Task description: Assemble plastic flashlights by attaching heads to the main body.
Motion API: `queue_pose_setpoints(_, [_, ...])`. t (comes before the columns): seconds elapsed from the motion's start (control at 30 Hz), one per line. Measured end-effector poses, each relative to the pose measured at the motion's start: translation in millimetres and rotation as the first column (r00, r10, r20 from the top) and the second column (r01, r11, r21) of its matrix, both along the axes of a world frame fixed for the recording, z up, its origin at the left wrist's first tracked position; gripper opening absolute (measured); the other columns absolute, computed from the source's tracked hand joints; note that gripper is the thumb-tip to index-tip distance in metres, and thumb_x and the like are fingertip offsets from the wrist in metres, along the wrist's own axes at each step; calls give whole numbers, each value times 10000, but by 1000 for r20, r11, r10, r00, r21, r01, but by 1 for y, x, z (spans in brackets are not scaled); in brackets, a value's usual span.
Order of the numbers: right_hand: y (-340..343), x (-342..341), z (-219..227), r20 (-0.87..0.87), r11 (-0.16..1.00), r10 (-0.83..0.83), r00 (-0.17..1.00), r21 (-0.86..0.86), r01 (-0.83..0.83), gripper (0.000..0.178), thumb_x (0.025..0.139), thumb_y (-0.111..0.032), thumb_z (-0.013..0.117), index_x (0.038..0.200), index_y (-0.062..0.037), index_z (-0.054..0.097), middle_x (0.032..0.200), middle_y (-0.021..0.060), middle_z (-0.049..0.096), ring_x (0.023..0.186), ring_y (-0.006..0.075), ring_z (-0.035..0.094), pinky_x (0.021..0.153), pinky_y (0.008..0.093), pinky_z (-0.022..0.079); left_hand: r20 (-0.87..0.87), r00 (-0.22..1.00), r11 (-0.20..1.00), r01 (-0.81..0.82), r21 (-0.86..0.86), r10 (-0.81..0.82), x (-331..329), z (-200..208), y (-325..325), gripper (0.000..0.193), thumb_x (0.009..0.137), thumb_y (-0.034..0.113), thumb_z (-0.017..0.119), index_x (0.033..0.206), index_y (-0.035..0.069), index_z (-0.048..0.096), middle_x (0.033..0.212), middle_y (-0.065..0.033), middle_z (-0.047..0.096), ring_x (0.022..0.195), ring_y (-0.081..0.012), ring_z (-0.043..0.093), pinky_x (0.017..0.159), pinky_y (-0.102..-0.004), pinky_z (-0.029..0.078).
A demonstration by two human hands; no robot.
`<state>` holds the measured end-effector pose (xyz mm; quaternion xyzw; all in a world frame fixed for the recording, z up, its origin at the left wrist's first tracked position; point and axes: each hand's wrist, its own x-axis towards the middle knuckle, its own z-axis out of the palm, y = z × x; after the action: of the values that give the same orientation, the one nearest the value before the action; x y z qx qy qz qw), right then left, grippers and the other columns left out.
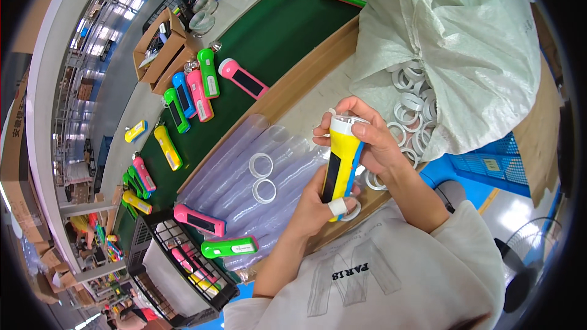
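A yellow and blue flashlight [342, 159] stands nearly upright in front of my chest, its wide clear-lensed head at the top. My left hand [313, 198] is wrapped round its lower body, with a strip of white tape on one digit. My right hand [376, 137] grips the head end, fingers and thumb around the white rim [347, 123]. Near the flashlight's lower end a white ring [353, 212] shows partly; whether my left hand holds it cannot be seen. Two loose white rings [264, 190] lie on clear plastic tubes [229, 159] to the left.
At right, a white woven sack [452, 55] spills many white rings [413, 107] onto the table. Several coloured flashlights [199, 95] lie on the green belt [287, 36] beyond a wooden edge. A black crate [137, 250] holds more at lower left. A cardboard box [162, 49] stands far left.
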<state>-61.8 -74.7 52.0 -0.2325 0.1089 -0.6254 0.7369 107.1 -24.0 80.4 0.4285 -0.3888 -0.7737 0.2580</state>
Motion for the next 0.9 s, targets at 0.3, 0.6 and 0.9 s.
queue_pose_setpoints(0.3, [-3, 23, 12, -422, 972, -171, 890, 74, 222, 238, 836, -46, 575, 1058, -52, 489, 1011, 139, 628, 989, 278, 650, 909, 385, 513, 516, 808, 784, 112, -610, 285, -5, -27, -4, 442, 714, 144, 772, 1028, 18, 488, 759, -173, 629, 686, -335, 648, 623, -387, 500])
queue_pose_setpoints(0.6, [-45, -61, -17, -704, 833, -309, -639, -525, 176, 483, 786, -201, 737, 1183, -3, 546, 1157, 208, 577, 1016, 320, 608, 793, 377, 533, 657, 572, 652, 259, -713, 491, 18, -22, -71, 661, 722, 300, 816, 1198, 6, 464, 884, -251, 642, 803, -438, 640, 690, -476, 497])
queue_pose_setpoints(0.9, [-73, -100, -56, -368, 865, -291, -883, -496, -78, 131, 754, -55, 645, 873, -30, 596, 879, 158, 613, 784, 282, 665, 676, 362, 552, 408, 747, 480, 136, -867, 525, 34, -8, -180, 597, 801, 4, 665, 1345, 33, 421, 1075, -150, 584, 895, -243, 625, 798, -323, 522])
